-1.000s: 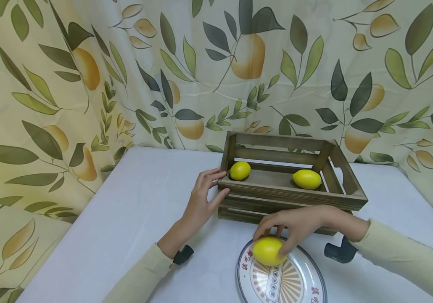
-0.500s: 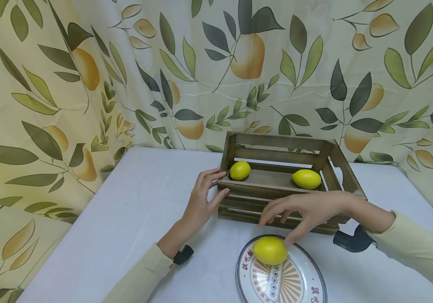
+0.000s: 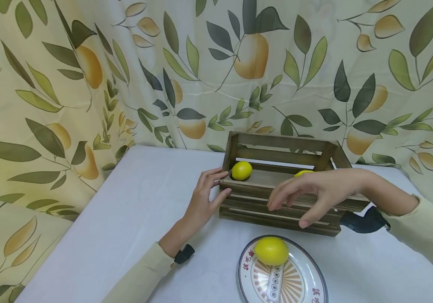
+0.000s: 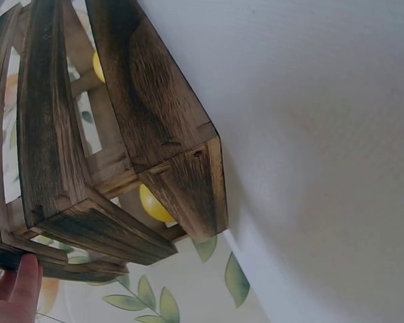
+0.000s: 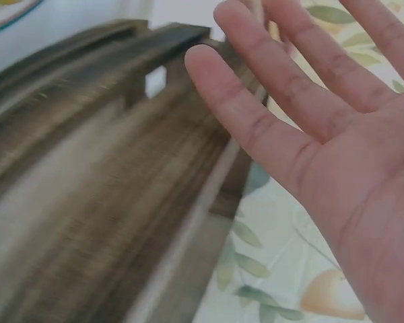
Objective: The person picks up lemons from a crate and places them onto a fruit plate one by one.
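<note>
In the head view, a brown slatted wooden crate (image 3: 262,191) stands on the table with two lemons inside. One lemon (image 3: 241,170) lies at its left end; the right lemon (image 3: 302,173) is mostly hidden behind my right hand. My left hand (image 3: 204,198) holds the crate's front left corner, thumb on the front and fingers at the side. My right hand (image 3: 322,191) hovers in front of the crate, fingers loosely spread and holding nothing. Below it, a third lemon (image 3: 271,251) rests on a round plate (image 3: 307,269) with a striped pattern and red characters.
White cloth covers the table (image 3: 156,185). A curtain (image 3: 209,67) printed with fruit and leaves hangs behind and along the left side. Each wrist carries a black strap, the right strap (image 3: 365,219) being close to the crate's right front corner.
My right hand has let go of the lemon on the plate and moved up and to the right, over the crate's front. My left hand stays at the crate corner.
</note>
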Tool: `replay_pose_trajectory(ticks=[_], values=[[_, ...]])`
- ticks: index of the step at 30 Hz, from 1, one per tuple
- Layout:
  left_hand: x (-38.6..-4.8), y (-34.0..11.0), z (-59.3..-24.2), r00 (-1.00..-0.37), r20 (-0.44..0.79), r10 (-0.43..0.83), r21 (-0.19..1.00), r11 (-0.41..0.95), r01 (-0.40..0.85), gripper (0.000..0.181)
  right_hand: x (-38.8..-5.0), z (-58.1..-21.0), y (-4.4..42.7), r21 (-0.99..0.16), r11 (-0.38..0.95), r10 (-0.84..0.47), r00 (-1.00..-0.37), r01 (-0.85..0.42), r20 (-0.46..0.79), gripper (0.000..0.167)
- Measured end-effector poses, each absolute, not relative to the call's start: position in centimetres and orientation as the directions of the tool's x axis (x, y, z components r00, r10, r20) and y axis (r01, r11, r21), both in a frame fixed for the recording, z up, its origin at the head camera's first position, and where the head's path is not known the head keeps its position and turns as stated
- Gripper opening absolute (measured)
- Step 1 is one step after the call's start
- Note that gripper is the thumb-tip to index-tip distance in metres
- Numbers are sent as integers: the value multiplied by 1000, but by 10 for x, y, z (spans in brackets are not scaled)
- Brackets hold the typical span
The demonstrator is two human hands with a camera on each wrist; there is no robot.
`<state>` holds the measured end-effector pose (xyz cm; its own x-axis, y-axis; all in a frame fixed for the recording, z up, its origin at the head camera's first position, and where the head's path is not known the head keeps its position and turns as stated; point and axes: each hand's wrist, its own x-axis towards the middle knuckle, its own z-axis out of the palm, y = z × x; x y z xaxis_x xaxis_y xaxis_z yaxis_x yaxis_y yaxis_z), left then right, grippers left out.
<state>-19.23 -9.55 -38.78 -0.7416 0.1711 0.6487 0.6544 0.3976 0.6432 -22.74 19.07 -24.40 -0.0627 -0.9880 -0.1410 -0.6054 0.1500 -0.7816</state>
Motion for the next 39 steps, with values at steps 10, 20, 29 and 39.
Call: replay_pose_trajectory(ticks=[10,20,29,39], values=[[-192,-96,-388,-733,658,171,635,397,663,41,-250,-219,181,-732,78,-996,-30,-677,-79,50],[-192,-95,-388,-742,648,174,649,383,657,42,-282,-212,173,-745,102,-995,-84,-660,-61,50],[-193,-96,-387,-741,644,189,644,388,659,41,-313,-223,166,-691,201,-960,-279,-695,1,42],[-194,-96,-389,-736,651,185,639,391,663,41,-343,-244,147,-712,359,-897,-433,-604,-84,43]])
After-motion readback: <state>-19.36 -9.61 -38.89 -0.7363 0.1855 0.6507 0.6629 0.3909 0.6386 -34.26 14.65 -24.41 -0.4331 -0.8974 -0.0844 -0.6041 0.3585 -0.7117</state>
